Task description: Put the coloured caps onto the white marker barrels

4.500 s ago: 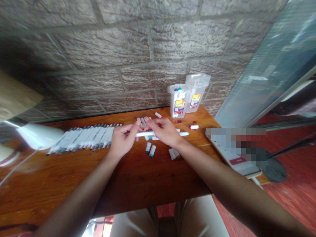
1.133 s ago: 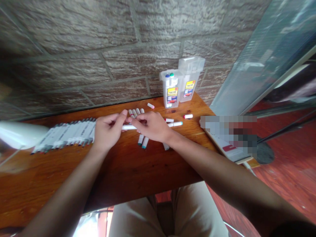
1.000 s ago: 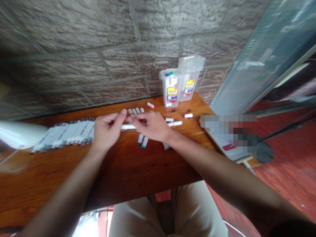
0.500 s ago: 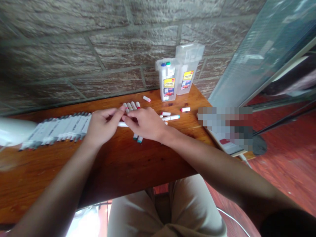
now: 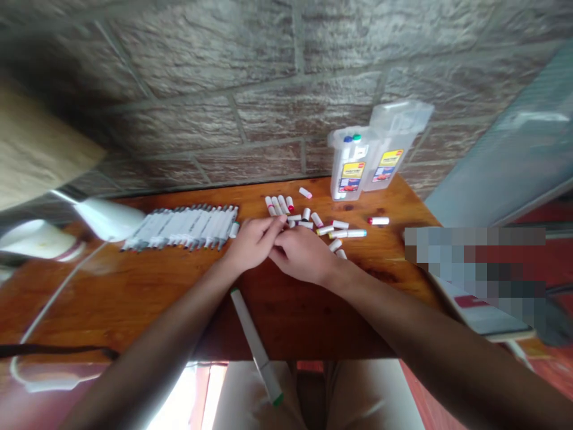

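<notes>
My left hand (image 5: pixel 255 240) and my right hand (image 5: pixel 307 251) meet over the middle of the wooden table. Both have their fingers curled in and touching each other; whatever may be between them is hidden. A white marker with green ends (image 5: pixel 254 340) slants below the hands, its lower part over my lap and past the table's front edge. Just beyond my fingers stand or lean several white caps with pink and red rims (image 5: pixel 278 205). More loose caps (image 5: pixel 317 219) lie scattered behind and to the right of my right hand, with a yellow-and-blue-ended marker (image 5: pixel 348 233).
Left of my hands lies a long row of white markers (image 5: pixel 183 227). Two clear plastic cases (image 5: pixel 345 164) stand against the stone wall, one holding a few markers. A white lamp (image 5: pixel 102 220) and its cable are at the left; a pixelated flat object (image 5: pixel 474 280) sits at the right.
The view has swung left, so everything sits further right. The green-ended marker has appeared below my hands. The white barrel seen between my hands is no longer visible there.
</notes>
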### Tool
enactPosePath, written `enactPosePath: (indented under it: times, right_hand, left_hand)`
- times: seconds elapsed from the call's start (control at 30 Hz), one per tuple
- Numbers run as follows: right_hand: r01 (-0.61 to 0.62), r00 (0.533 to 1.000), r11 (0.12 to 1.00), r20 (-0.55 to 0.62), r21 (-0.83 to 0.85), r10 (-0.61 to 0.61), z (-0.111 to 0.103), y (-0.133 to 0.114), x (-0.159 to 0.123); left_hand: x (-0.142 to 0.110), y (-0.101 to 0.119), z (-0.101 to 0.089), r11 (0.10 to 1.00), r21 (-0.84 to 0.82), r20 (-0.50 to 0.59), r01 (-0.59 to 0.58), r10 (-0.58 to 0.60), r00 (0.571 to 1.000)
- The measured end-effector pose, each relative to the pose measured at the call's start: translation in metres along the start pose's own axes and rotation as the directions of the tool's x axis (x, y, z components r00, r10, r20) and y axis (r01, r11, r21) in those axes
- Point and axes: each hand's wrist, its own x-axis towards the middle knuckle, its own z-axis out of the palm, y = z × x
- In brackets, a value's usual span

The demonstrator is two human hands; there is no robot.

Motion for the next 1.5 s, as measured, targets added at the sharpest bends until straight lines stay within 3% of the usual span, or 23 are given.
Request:
enactPosePath:
  times: [0.3, 0.43, 0.63, 0.73, 0.8, 0.87, 0.93, 1.0, 1.07, 1.17, 1.33, 1.5]
  right_hand:
    - [0.043, 0.997, 0.998, -0.065, 0.043, -0.040, -0.006, 0.004, 0.001]
    - [0.061, 0.993, 0.993, -0.104, 0.104, -0.050, -0.017, 0.003, -0.001]
    - [0.016, 0.971, 0.978, -0.236, 0.210, 0.035, -0.024, 0.001, -0.003]
    - [0.123, 0.959, 0.971, -0.278, 0.203, -0.063, -0.021, -0.008, -0.005]
    - [0.248, 0.950, 0.948, -0.242, 0.198, -0.198, -0.018, -0.020, -0.010]
    - [0.385, 0.923, 0.898, -0.112, 0.211, -0.369, -0.011, -0.035, -0.016]
    - [0.510, 0.852, 0.838, 0.023, 0.194, -0.523, -0.001, -0.051, -0.021]
    - [0.582, 0.783, 0.796, 0.148, 0.168, -0.604, 0.012, -0.061, -0.024]
    - [0.566, 0.779, 0.815, 0.245, 0.126, -0.578, 0.023, -0.064, -0.024]
    - [0.485, 0.817, 0.871, 0.318, 0.077, -0.482, 0.028, -0.059, -0.021]
    - [0.374, 0.854, 0.923, 0.354, 0.094, -0.382, 0.007, -0.041, -0.015]
    - [0.277, 0.855, 0.933, 0.385, 0.229, -0.348, -0.009, -0.019, -0.010]
  left_hand:
    - [-0.003, 0.002, 0.001, 0.997, -0.066, -0.119, -0.044, 0.036, 0.992]
    - [-0.002, 0.000, 0.002, 0.989, -0.144, -0.254, -0.035, -0.003, 0.967]
    - [-0.002, -0.001, -0.003, 0.970, -0.242, -0.390, -0.036, -0.063, 0.919]
    - [-0.002, -0.001, 0.000, 0.979, -0.195, -0.440, -0.057, -0.036, 0.897]
    - [-0.002, -0.002, 0.003, 0.978, -0.201, -0.420, -0.049, -0.041, 0.907]
    - [0.000, -0.003, 0.007, 0.977, -0.213, -0.406, -0.032, -0.059, 0.912]
    - [0.001, -0.005, 0.008, 0.977, -0.210, -0.420, -0.034, -0.059, 0.905]
    - [0.002, -0.008, 0.007, 0.976, -0.213, -0.437, -0.046, -0.053, 0.898]
    - [0.003, -0.010, 0.005, 0.973, -0.223, -0.445, -0.054, -0.053, 0.894]
    - [0.003, -0.011, 0.000, 0.973, -0.224, -0.466, -0.059, -0.054, 0.883]
    - [0.002, -0.011, -0.006, 0.968, -0.243, -0.479, -0.055, -0.070, 0.875]
    - [0.006, -0.014, -0.012, 0.918, -0.394, -0.510, -0.042, -0.181, 0.841]
